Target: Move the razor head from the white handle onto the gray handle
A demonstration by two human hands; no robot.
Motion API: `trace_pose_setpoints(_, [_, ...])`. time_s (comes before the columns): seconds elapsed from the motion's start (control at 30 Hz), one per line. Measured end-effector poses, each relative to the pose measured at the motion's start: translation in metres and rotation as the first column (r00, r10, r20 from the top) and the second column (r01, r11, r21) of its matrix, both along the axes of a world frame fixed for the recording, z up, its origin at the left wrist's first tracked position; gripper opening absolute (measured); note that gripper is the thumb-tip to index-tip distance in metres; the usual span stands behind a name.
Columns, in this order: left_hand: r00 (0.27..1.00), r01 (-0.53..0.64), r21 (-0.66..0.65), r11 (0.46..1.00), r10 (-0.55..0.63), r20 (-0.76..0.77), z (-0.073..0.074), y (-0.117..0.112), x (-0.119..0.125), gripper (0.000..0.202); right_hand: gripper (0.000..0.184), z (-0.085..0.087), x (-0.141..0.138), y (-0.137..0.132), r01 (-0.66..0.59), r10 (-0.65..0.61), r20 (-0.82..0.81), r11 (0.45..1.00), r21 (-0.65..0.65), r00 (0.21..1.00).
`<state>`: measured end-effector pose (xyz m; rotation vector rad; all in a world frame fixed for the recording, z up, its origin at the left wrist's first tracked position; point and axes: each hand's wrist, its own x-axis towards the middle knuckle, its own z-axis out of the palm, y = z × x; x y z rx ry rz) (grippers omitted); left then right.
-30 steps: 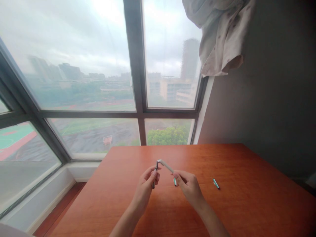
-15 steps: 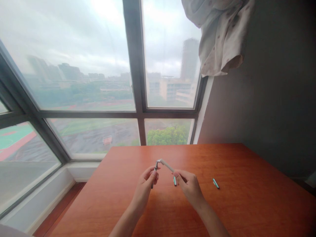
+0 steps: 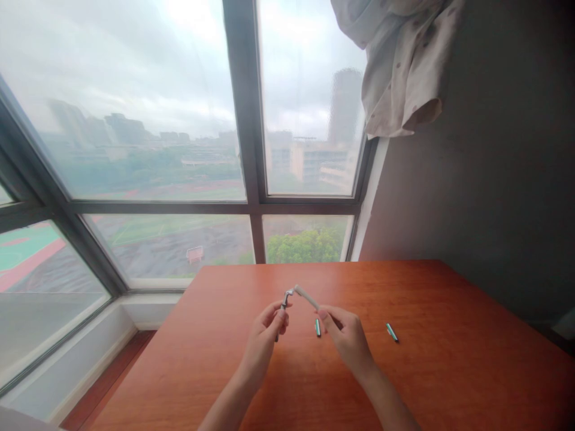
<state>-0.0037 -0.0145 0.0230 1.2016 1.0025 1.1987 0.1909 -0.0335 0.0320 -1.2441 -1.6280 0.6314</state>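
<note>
Pinched in my left hand (image 3: 266,328) is a razor handle (image 3: 286,298), dark at the grip and shiny metal at its bent neck. My right hand (image 3: 345,332) grips a slim, whitish toothbrush-like stick (image 3: 308,297) that slants up and left. Its far end is close to the razor's metal tip; whether they touch I cannot tell. Beside my right fingers, a small green, white and dark razor cartridge (image 3: 318,327) lies on the table. Another similar razor cartridge (image 3: 392,332) lies farther right.
The reddish-brown wooden table (image 3: 215,371) reaches toward large windows with grey frames (image 3: 179,208). A pale spotted cloth (image 3: 404,72) hangs at the upper right, in front of a grey wall (image 3: 485,179).
The whitish stick has shifted slightly up and right, and its tip has slid off the razor's metal neck. My left hand has stayed nearly still.
</note>
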Motion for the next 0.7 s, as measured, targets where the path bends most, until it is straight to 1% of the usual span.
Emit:
trace_pose_setpoints(0.13, [0.998,0.04,-0.001,0.999,-0.04,0.045,-0.0006,-0.001,0.0011,0.042,0.048,0.0027,-0.0026,-0.0014,-0.062,0.062,0.003,0.998,0.008,0.998])
trace_pose_setpoints(0.3, [0.985,0.077,-0.063,0.995,-0.066,0.161,0.0019,-0.0018,0.0051,0.045,0.044,0.0028,-0.0031,-0.0013,-0.068,0.067,-0.056,0.998,-0.012,0.996])
trace_pose_setpoints(0.43, [0.982,0.078,-0.08,0.994,-0.062,0.181,0.005,-0.0026,0.0059,0.042,0.043,0.0003,-0.0035,-0.0002,-0.073,0.069,-0.108,0.997,-0.036,0.992])
trace_pose_setpoints(0.57, [0.976,0.074,-0.106,0.992,-0.05,0.213,0.0071,-0.0037,0.0062,0.041,0.045,-0.0017,-0.003,0.0001,-0.051,0.045,-0.119,0.998,-0.048,0.992])
trace_pose_setpoints(0.7, [0.97,0.078,-0.125,0.989,-0.046,0.238,0.0085,-0.0046,0.0073,0.041,0.045,-0.0028,-0.0011,0.001,0.013,-0.014,-0.065,1.0,-0.019,0.998])
